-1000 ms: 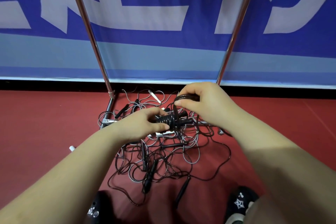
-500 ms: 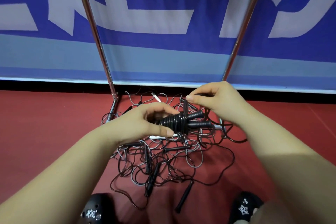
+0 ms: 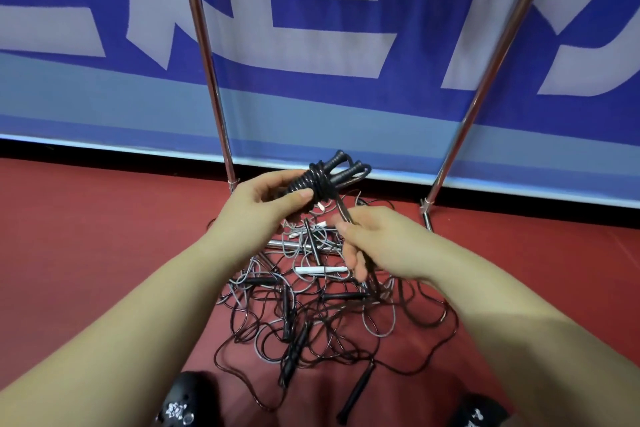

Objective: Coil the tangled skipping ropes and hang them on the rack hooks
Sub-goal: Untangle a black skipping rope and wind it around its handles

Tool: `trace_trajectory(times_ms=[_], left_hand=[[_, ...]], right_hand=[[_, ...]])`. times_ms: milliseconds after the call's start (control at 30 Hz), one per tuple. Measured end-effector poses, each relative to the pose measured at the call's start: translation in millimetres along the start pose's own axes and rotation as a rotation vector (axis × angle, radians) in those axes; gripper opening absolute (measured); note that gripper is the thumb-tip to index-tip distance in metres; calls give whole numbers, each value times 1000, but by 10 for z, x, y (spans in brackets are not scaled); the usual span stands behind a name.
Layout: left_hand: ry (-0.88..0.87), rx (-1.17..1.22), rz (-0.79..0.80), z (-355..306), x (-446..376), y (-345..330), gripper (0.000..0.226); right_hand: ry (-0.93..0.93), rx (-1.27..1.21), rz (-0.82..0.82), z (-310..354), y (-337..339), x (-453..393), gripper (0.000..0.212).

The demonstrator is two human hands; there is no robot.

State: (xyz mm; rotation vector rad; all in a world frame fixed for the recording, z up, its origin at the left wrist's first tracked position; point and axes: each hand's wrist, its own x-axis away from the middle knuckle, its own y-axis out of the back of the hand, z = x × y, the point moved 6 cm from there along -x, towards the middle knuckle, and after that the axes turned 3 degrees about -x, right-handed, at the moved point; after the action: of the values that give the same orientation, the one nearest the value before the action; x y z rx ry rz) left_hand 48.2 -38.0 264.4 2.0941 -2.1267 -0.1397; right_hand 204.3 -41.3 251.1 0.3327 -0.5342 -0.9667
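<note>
Shoes: two black shoes (image 3: pixel 180 406) are seen at the bottom edge, one on each side, on the red floor (image 3: pixel 86 253).
Tangled pile: a heap of black and grey skipping ropes (image 3: pixel 311 322) is spread on the floor between the forearms; black handles and one white handle (image 3: pixel 320 270) are mixed into it. Single ropes cannot be told apart within the tangle.
Right hand: the right hand (image 3: pixel 377 246) is held just above the pile, fingers curled, and a dark strand (image 3: pixel 343 213) running up to the bundle is pinched between thumb and forefinger. The hand is blurred, so the exact grasp cannot be made out further.
Left hand: the left hand (image 3: pixel 263 204) is raised higher, thumb and fingers closed around the coiled rope.
Coiled rope: a black coiled rope (image 3: pixel 318 180) is wound tightly around its two black handles, which stick out up and to the right, side by side. It is held in the air, apart from the pile.
Rack: two metal rack poles (image 3: pixel 207 62) rise from the floor beyond the pile, one left, one right, tilted outward in the view. No hooks are in view.
Backdrop: a blue banner (image 3: pixel 311 114) with large pale letters is stretched behind the poles.
</note>
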Motion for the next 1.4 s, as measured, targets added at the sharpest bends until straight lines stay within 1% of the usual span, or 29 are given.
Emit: trace_trajectory(times_ms=[67,133,200,300,400,467,533,600,700,767,900,1000,1100,1200,1300,1333,1400], left_hand=[[-45,-109,-94,-9,-3,56,22],[-80,-231,-152,-25,-2,118,23],[-64,-298,-172,-9,-13,169,25],[-32,-429,-169,55,-22,172,30],[3,-510,-191,105,-38,180,35],[39,-547,-186,132,-54,177,37],[62,-626,-169,141,-63,137,38],[90,-683,-127,157,-64,79,38],[148,-696,50,236,-61,-27,37],[149,-712,175,272,-37,-98,38],[112,-734,335,289,36,-239,42],[110,-609,456,305,81,-337,42],[133,-421,538,257,135,-356,41],[152,-197,570,188,185,-316,45],[124,-64,571,118,212,-236,45],[119,-24,554,109,208,-204,44],[125,55,500,103,199,-157,43]], right_hand=[[-3,48,34,23,-32,-6,32],[17,91,31,54,-33,2,20],[31,157,-10,79,15,16,11],[32,302,-70,106,121,58,12],[86,475,-131,176,201,102,18],[132,522,-142,230,185,131,23],[166,528,-137,269,147,144,22],[189,510,-170,278,171,134,20],[202,477,-226,231,276,113,17],[183,452,-225,164,323,102,17],[138,384,-231,23,393,58,23],[110,308,-242,-65,441,22,19],[88,166,-233,-121,488,23,25],[57,21,-185,-171,495,20,26],[58,-174,-128,-159,449,9,29],[65,-218,-118,-142,423,0,34],[72,-277,-109,-107,361,-14,56]])
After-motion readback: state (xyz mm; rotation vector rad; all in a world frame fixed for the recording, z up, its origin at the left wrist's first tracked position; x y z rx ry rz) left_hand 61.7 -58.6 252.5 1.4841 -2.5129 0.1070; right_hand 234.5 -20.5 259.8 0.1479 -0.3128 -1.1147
